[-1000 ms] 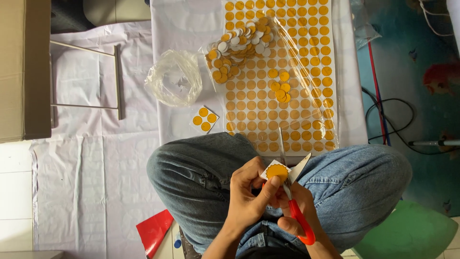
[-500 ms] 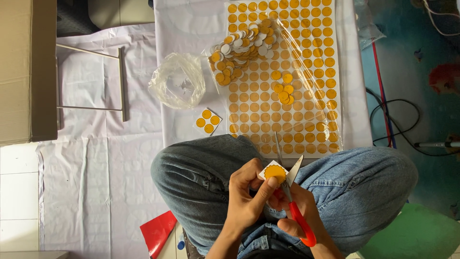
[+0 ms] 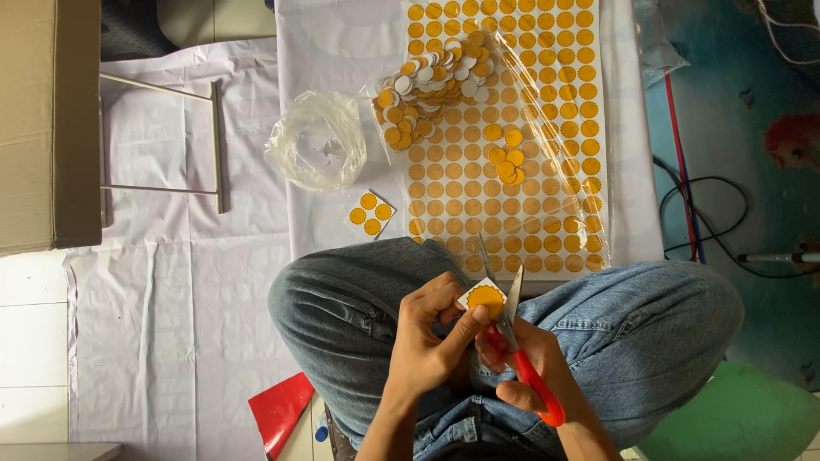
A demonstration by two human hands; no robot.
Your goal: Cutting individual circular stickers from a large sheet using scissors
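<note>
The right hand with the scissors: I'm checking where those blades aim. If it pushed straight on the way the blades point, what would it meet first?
Probably the sheet of orange stickers past the knees; the right hand aims the red-handled scissors that way, though height is unclear.

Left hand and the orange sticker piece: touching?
Touching. The head view shows the left hand pinching the orange sticker piece between thumb and fingers, beside the scissors.

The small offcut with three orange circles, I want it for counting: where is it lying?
In the head view, the offcut lies on the white sheet, below the crumpled clear bag, left of the printed circle sheet.
</note>
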